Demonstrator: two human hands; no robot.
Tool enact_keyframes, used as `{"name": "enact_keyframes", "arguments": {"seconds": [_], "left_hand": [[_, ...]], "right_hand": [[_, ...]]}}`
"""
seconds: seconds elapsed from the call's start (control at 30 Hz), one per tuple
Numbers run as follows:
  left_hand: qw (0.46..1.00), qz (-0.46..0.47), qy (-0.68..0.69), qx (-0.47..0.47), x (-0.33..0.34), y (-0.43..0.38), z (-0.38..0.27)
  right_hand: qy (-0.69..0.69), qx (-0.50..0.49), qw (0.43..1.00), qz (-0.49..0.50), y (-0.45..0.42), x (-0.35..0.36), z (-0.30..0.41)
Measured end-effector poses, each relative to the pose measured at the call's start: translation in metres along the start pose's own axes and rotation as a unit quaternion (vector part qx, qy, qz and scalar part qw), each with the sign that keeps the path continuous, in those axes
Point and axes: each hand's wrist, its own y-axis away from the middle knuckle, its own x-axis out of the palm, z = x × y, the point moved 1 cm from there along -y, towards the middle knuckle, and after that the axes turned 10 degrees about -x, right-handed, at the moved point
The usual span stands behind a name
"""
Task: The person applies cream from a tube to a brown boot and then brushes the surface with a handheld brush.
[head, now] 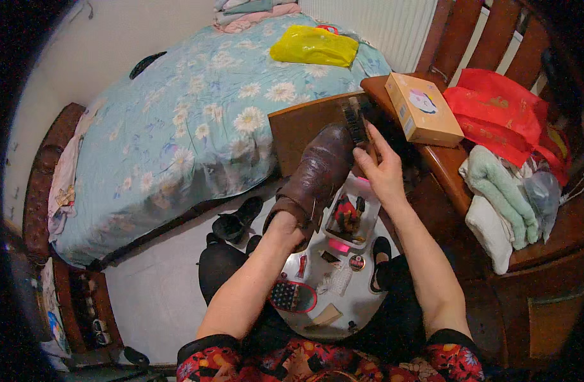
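Observation:
A dark brown leather ankle boot (315,162) is held up before me, toe pointing away. My left hand (292,230) reaches into its opening, so the fingers are hidden and the boot rests on that hand. In my right hand (380,160) is a shoe brush (355,122) with dark bristles. The bristles lie against or just beside the right side of the toe; I cannot tell which. Below the boot, a white plastic basket (367,191) holds several dark and red items.
On the white surface below lie a red tube (301,266), a round polish tin (357,262), a pale crumpled cloth (338,281) and a red-edged patterned item (294,296). Black boots (234,222) stand left, by the flowered bed (191,119). A wooden bench (449,167) carries a box (423,110) and towels (502,191).

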Motion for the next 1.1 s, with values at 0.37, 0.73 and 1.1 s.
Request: {"name": "enact_keyframes", "arguments": {"seconds": [0.37, 0.73, 1.1], "left_hand": [[0.998, 0.011, 0.056, -0.024, -0.078, -0.034, -0.012], [1.000, -0.015, 0.016, -0.013, -0.055, -0.023, -0.015], [0.990, 0.036, 0.123, -0.058, -0.029, -0.006, -0.018]], "right_hand": [[0.332, -0.315, 0.874, 0.165, 0.040, 0.034, 0.024], [0.308, -0.287, 0.891, 0.169, 0.042, 0.038, 0.029], [0.338, -0.291, 0.883, 0.150, 0.036, 0.037, 0.022]]}}
